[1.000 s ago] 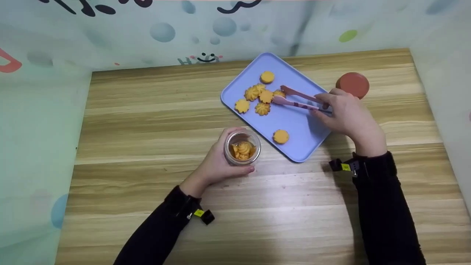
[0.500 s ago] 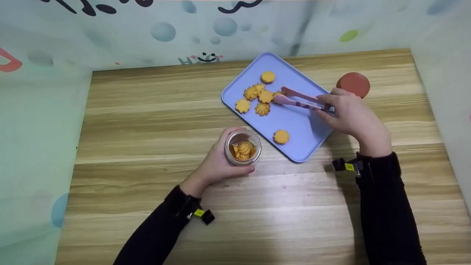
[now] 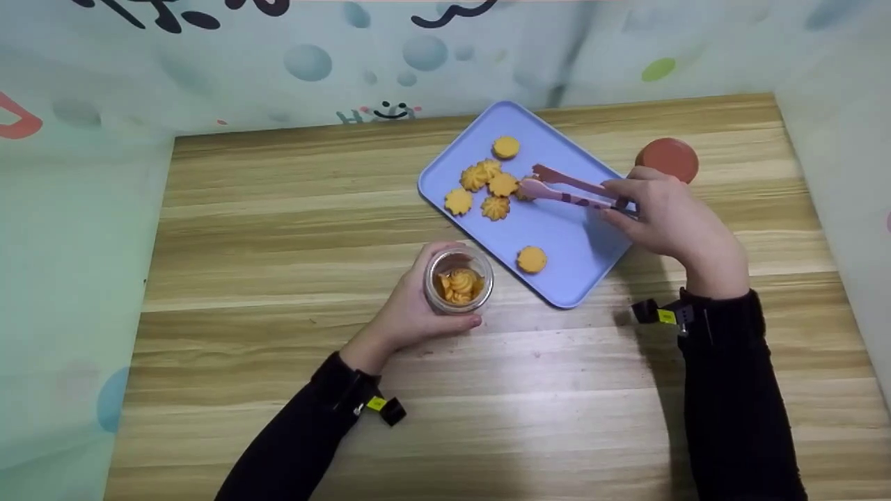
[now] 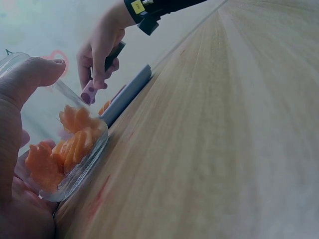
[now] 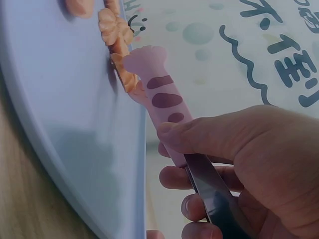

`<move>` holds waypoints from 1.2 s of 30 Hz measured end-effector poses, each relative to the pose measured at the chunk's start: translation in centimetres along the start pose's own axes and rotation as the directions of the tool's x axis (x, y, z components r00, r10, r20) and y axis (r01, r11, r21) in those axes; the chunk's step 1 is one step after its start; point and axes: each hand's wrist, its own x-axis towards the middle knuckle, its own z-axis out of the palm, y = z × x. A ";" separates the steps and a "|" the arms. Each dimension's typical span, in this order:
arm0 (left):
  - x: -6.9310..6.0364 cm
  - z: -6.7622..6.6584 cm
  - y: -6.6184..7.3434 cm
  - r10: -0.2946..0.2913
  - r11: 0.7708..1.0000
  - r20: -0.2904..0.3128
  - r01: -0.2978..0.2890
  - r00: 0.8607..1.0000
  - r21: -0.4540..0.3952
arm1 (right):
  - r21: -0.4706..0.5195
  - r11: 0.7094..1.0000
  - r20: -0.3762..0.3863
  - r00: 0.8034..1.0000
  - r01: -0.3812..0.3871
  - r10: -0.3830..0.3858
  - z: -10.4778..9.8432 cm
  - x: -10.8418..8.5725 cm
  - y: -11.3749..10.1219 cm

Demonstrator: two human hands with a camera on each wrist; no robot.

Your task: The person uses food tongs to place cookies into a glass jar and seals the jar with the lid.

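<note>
The left hand (image 3: 411, 306) grips a clear jar (image 3: 429, 300) just off the tray's near-left edge; several piped cookies (image 4: 77, 144) show through its wall in the left wrist view. The right hand (image 3: 672, 219) holds pink tongs (image 3: 571, 199), thumb on one arm and fingers on the other. The tong tips lie around or beside a cookie (image 3: 527, 188), partly hidden, on the blue tray (image 3: 564, 236). In the right wrist view the striped pink arm (image 5: 167, 99) covers part of the cookies (image 5: 122, 67).
Several more cookies lie on the tray, one (image 3: 532, 259) apart near its lower corner and another (image 3: 506, 147) near the far corner. A round red lid (image 3: 668, 158) rests on the wooden table (image 3: 278, 229) beyond the right hand. Printed sheets (image 3: 362, 62) stand behind and beside the table.
The right hand has shifted slightly right, the tongs with it. The cookie at the tips has moved slightly, and its neighbours have shifted a little. The left hand and jar have stayed put.
</note>
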 end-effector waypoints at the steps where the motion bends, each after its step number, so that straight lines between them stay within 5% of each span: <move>1: 0.0 0.0 0.0 0.000 1.000 -0.001 0.000 1.000 0.002 | 0.001 1.000 -0.002 1.000 0.004 -0.004 0.0 0.0 0.0; 25: -0.1 0.0 0.1 -0.003 1.000 0.002 0.003 1.000 0.021 | -0.011 0.996 -0.072 0.993 0.088 -0.089 -1.5 -0.9 -0.8; 30: -0.1 0.0 0.1 -0.008 1.000 0.000 0.008 1.000 0.013 | -0.015 0.999 -0.033 0.999 0.033 -0.033 -1.6 -0.9 -1.2; 36: -0.1 0.0 0.1 0.000 1.000 -0.002 0.000 1.000 0.007 | 0.006 1.000 0.110 0.994 -0.008 0.008 -1.4 -0.8 -2.3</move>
